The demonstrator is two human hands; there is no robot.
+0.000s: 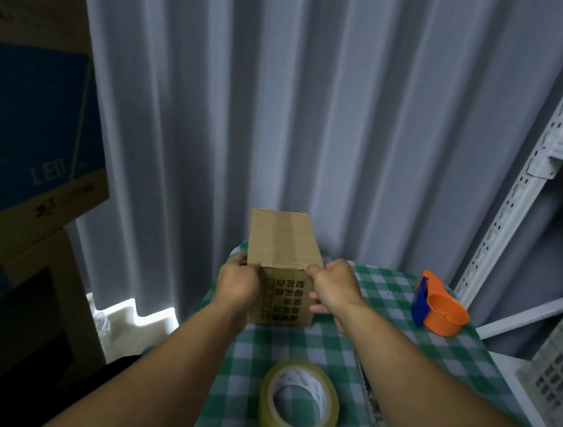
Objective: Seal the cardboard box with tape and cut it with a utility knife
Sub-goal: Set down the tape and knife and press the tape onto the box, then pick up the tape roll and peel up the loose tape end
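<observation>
A small cardboard box (284, 244) stands on a table with a green checked cloth (431, 362). A strip of tape runs along its closed top, and black printed characters show on the face toward me. My left hand (237, 283) grips the box's near left corner. My right hand (335, 287) grips the near right corner, its fingers wrapped onto the side. A roll of yellowish clear tape (299, 409) lies flat on the cloth close to me. A thin dark strip, possibly the utility knife (370, 399), lies mostly hidden under my right forearm.
An orange and blue tape dispenser (437, 307) sits at the table's right. Large cardboard boxes (34, 120) are stacked at the left. A white metal shelf rack (555, 136) and a grey crate (561, 364) stand at the right. Grey curtains hang behind.
</observation>
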